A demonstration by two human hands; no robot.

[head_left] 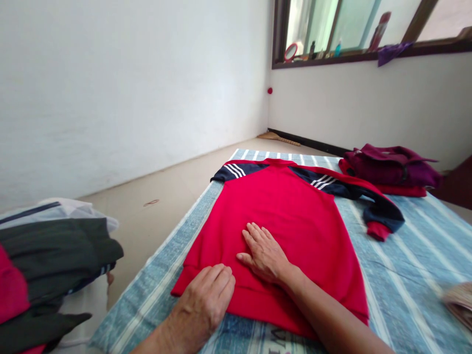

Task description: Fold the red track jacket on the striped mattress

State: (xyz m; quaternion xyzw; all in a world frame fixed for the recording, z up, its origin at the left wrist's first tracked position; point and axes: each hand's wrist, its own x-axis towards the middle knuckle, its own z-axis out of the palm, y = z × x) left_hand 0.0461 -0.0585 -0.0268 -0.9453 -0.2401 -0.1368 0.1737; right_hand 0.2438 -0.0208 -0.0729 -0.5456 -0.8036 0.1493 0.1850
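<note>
A red jacket (291,221) with navy shoulders and white stripes lies spread out on a blue striped bed cover (416,275). Its navy sleeve (383,209) with a red cuff stretches out to the right; the left sleeve is mostly out of sight. At the lower left of the hem, my left hand (206,300) is closed, fingers together and curled on the fabric, fingertips hidden. My right hand (263,250) presses flat on the lower middle of the jacket, fingers stretched out.
Folded purple and red clothes (393,169) are stacked at the far right of the bed. Dark green and white garments (59,250) are piled at the left. A window sill (361,55) holds a round mirror and bottles. A beige item (459,302) lies at the right edge.
</note>
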